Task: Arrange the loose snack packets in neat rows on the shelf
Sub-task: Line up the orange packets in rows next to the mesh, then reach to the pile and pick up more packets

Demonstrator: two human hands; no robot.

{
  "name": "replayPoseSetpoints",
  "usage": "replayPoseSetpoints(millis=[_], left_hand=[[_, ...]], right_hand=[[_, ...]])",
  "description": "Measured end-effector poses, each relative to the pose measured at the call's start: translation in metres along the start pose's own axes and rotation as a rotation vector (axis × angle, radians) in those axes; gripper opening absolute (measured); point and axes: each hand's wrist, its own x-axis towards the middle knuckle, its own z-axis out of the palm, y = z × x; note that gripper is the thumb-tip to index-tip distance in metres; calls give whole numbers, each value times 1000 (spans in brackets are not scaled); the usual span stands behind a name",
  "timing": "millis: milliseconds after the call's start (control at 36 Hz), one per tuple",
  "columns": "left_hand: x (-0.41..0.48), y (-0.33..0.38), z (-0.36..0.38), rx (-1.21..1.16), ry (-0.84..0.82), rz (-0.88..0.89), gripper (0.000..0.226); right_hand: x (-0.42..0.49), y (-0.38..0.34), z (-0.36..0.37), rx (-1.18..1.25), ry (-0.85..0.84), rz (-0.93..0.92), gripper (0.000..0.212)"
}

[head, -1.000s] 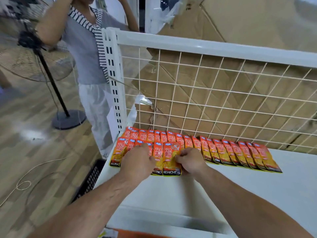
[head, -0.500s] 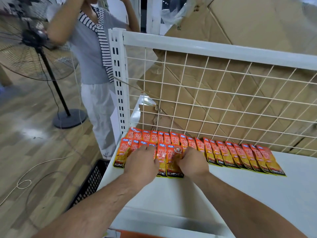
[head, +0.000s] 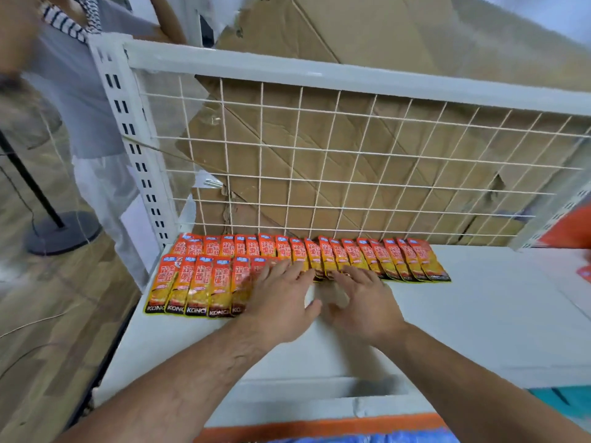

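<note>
From the head view, a far row of snack packets (head: 399, 259) lies overlapped along the wire grid (head: 319, 174) at the back of the white shelf (head: 479, 318). A shorter near row (head: 198, 286) sits at the left end. The left hand (head: 281, 302), fingers spread flat, rests on that near row's right end. The right hand (head: 364, 302), also spread, touches the far row's near edges. Cardboard (head: 367, 132) stands behind the grid, and a person (head: 80, 91) stands far left.

Creased cardboard (head: 367, 36) fills the back; a person (head: 80, 100) stands near a fan base (head: 62, 231).
</note>
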Motion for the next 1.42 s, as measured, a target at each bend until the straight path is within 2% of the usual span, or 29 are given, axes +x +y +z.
replayPoseSetpoints(millis=[194,444,694,944,1278,1417], left_hand=[[21,93,9,6,-70,72,64],[45,255,21,-36,-134,150,63],[82,400,36,-36,-167,277,65],[133,498,62,-28,-189,429,65],[248,607,121,-51,-142,639,68],[284,650,132,-68,-154,714,68]], right_hand=[[-49,91,-32,4,-94,149,70],[-128,230,-82,-45,-43,204,71],[-194,363,-119,-25,-29,352,72],[-222,456,-132,-28,22,457,68],[-202,581,-135,9,52,664,61],[-196,629,-141,4,46,721,66]])
